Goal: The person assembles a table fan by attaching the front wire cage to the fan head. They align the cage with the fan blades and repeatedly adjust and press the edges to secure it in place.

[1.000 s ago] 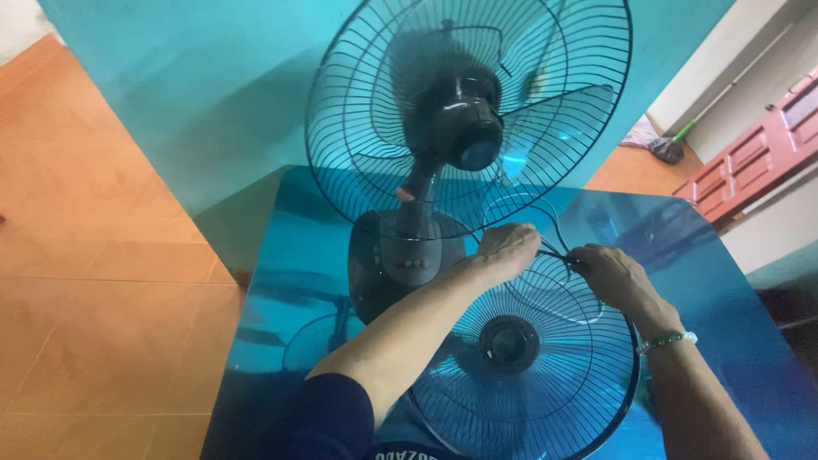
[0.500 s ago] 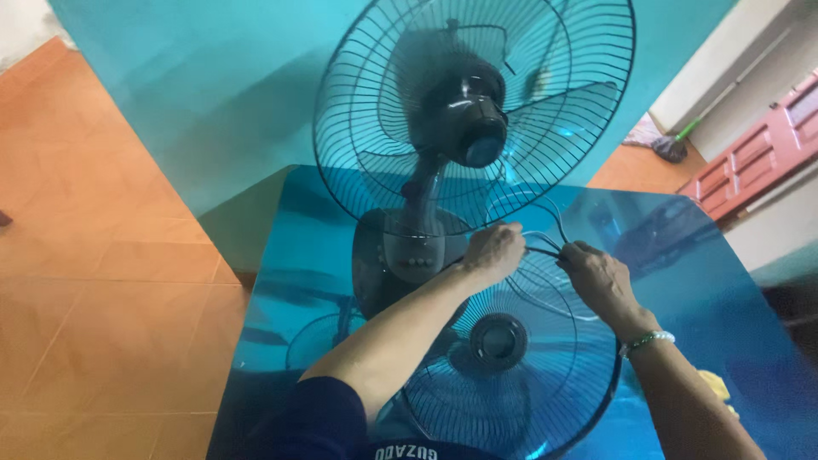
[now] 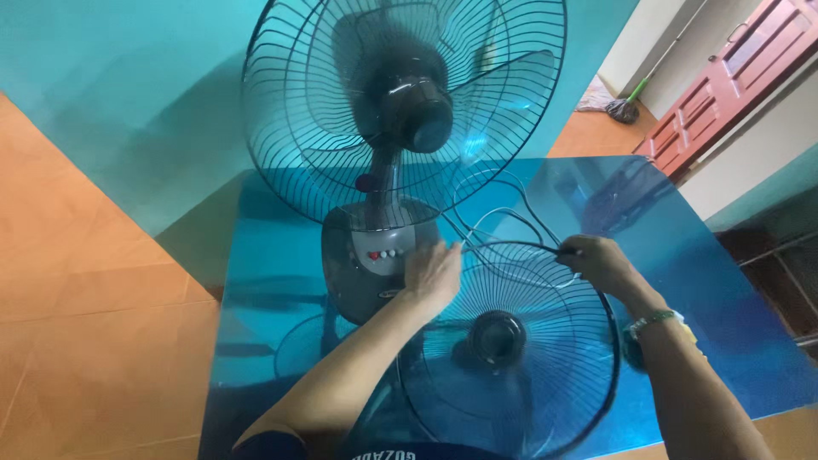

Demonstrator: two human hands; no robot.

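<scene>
The right hand pinches the far rim of the loose front fan guard, which lies flat on the shiny blue bench. The left hand rests on that rim, fingers spread. The guard could slide and bump the table fan. Thin wires blur; its lower rim is cut off.

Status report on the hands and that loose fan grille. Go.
Left hand open, fingers at the loose front grille rim by the fan base. Right hand in a shut grip on the grille's rim and the black cord. Grille flat on the blue table. Nothing blocking.
</scene>
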